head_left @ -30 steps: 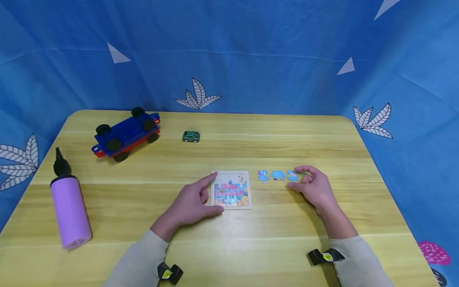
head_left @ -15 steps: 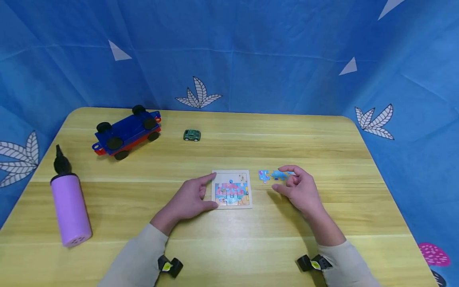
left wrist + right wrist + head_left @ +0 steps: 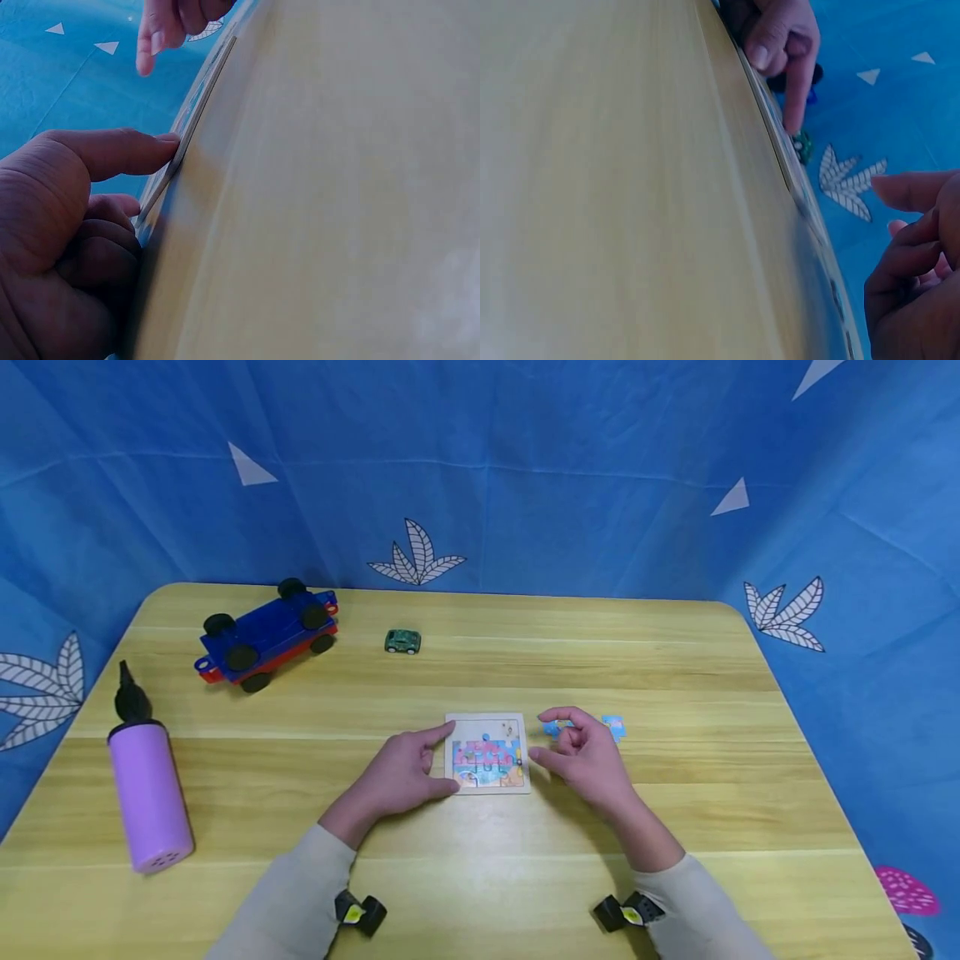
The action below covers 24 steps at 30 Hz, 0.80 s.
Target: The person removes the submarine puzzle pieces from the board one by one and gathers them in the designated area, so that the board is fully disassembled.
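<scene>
A: Steadying the puzzle board (image 3: 487, 753) at the table's (image 3: 675, 660) centre, the left hand (image 3: 401, 775) is bracing it from nine o'clock, index finger lying along the top left corner and thumb pressing the near edge; the other fingers are curling loosely.

B: And the right hand (image 3: 588, 762)?

A: It is hovering at the board's three o'clock, wrist low, fingers curling inward as if pinching a piece. Whether that grip is actually holding one, the pictures are not showing.

B: The loose pieces?

A: Two blue puzzle pieces (image 3: 613, 727) are lying just beyond the right hand, toward one o'clock of the board.

B: How are such pieces likely handling?

A: They are looking thin, light and stiff, probably sliding easily on wood; pinching by the edges is likely suiting them.
</scene>
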Available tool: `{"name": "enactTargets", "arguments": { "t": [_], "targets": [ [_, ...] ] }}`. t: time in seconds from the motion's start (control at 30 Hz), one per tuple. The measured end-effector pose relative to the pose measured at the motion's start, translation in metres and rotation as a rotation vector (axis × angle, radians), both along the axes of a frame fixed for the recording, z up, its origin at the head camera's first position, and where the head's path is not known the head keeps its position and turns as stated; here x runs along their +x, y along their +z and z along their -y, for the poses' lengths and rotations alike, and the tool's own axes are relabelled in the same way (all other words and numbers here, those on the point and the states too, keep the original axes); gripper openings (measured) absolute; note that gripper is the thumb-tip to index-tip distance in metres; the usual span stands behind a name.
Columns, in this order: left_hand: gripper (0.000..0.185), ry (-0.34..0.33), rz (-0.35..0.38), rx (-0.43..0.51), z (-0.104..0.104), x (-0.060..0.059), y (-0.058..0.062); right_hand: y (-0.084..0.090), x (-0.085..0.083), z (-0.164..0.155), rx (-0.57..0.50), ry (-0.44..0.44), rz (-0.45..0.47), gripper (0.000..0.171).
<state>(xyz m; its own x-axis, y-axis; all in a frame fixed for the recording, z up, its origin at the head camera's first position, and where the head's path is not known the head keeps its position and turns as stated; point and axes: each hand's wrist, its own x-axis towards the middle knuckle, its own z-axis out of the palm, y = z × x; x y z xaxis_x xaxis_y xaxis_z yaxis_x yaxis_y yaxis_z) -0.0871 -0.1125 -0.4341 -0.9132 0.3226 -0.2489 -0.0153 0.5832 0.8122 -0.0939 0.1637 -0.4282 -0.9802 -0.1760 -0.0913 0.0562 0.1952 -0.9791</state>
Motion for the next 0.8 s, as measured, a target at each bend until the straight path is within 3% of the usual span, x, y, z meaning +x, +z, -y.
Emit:
{"name": "enactTargets", "arguments": {
  "t": [0.17,0.6,0.8],
  "targets": [
    [0.09,-0.001,-0.006,0.008,0.001,0.0,0.0,0.001,-0.002,0.019,0.015,0.084,-0.033,0.042],
    [0.09,-0.003,-0.009,-0.008,0.0,0.0,-0.002,-0.003,-0.009,0.048,0.044,0.228,0.004,0.047],
    [0.09,-0.01,-0.014,-0.015,0.001,0.0,-0.002,-0.004,-0.01,0.056,0.175,0.264,0.001,0.046]
  ]
}}
